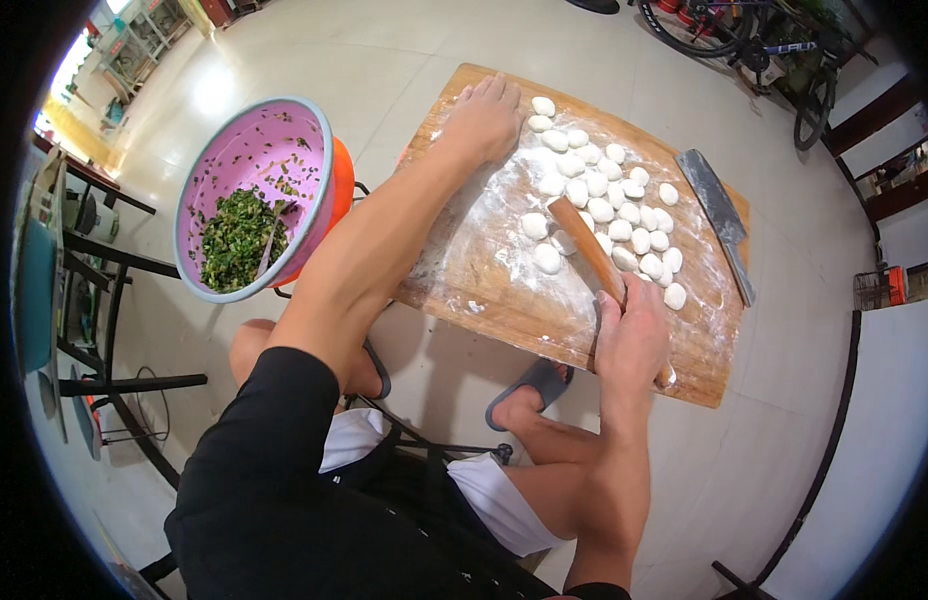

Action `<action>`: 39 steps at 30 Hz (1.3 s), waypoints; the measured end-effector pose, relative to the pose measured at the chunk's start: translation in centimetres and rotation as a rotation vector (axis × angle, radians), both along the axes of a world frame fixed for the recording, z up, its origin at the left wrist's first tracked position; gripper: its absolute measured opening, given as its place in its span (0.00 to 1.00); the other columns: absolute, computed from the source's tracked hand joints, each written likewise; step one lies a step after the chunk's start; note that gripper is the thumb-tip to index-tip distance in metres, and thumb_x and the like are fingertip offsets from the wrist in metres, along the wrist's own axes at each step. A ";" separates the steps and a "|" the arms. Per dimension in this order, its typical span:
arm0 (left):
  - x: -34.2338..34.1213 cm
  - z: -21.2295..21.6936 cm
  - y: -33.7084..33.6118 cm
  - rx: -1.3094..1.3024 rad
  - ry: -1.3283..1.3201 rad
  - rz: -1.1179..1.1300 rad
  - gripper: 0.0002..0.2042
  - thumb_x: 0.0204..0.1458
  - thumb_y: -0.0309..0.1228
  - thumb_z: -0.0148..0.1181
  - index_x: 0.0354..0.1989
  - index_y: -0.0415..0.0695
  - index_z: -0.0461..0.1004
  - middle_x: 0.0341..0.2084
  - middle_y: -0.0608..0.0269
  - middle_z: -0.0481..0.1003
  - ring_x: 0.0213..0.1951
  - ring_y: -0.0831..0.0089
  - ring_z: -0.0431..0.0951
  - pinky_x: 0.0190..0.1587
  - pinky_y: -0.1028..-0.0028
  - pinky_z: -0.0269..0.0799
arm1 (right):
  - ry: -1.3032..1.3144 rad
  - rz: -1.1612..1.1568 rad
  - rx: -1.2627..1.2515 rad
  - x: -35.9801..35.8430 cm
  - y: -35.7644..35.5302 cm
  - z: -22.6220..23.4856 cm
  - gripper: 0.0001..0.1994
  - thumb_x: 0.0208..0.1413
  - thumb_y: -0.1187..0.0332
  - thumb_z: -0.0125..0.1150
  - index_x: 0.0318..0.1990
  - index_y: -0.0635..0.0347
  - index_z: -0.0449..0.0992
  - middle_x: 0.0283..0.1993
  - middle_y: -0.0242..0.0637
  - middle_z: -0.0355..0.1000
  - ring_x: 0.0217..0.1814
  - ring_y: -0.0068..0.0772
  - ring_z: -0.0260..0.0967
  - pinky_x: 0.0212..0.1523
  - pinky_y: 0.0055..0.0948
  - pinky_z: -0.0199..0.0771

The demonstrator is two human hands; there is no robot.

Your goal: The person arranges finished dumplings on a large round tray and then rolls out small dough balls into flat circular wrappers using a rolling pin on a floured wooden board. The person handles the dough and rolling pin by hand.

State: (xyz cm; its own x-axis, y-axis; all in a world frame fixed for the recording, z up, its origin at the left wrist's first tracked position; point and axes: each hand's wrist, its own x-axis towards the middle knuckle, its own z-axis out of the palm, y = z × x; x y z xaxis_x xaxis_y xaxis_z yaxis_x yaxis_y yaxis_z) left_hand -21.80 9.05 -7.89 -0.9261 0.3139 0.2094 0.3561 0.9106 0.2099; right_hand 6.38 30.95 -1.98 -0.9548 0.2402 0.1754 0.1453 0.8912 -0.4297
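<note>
Stretched out over a floured wooden board point(464, 280), my left hand point(487, 118) lies with its fingers flat near the far left edge. What is under its palm cannot be seen. My right hand point(634, 330) is closed around a wooden rolling pin point(584, 243), which slants across the right part of the board. Several small white dough pieces point(601, 210) are scattered beyond and beside the pin, some round, some slightly flattened. Two or three of them lie just left of the pin.
A dark-bladed cleaver point(717, 210) rests along the board's right side. To the left, a pink bowl point(284, 135) holds chopped green filling point(234, 235) with a metal spoon point(271, 245) in it. A bicycle point(754, 45) stands at the far right, and a black-legged table point(94, 260) at the left.
</note>
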 end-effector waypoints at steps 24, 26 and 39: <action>5.8 1.9 -4.4 -0.193 -0.118 -0.158 0.34 0.76 0.54 0.40 0.83 0.47 0.53 0.82 0.47 0.51 0.83 0.47 0.47 0.83 0.48 0.43 | 0.056 0.024 -0.043 0.6 0.3 0.2 0.16 0.65 0.69 0.66 0.59 0.59 0.78 0.51 0.45 0.75 0.51 0.58 0.77 0.50 0.52 0.77; 4.9 1.7 -4.2 -0.188 -0.112 -0.125 0.36 0.76 0.57 0.37 0.84 0.47 0.51 0.83 0.47 0.50 0.83 0.47 0.45 0.83 0.48 0.42 | 0.075 0.037 -0.047 0.6 0.3 0.1 0.16 0.65 0.69 0.66 0.58 0.59 0.78 0.51 0.45 0.75 0.51 0.58 0.77 0.50 0.52 0.77; 18.3 2.6 0.7 0.235 0.062 -0.662 0.13 0.58 0.31 0.69 0.51 0.46 0.82 0.51 0.60 0.79 0.57 0.55 0.78 0.61 0.56 0.74 | 0.097 -0.100 -0.061 -0.1 1.8 0.3 0.17 0.64 0.70 0.68 0.58 0.60 0.78 0.51 0.47 0.76 0.53 0.59 0.76 0.52 0.52 0.76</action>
State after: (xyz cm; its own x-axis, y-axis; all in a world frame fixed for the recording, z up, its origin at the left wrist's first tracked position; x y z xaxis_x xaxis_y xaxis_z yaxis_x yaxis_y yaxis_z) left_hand -3.51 9.77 -5.33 -0.5403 0.7474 0.3866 0.8373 0.4316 0.3358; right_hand 6.26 32.77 -1.70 -0.9047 0.3462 0.2483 0.1869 0.8463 -0.4989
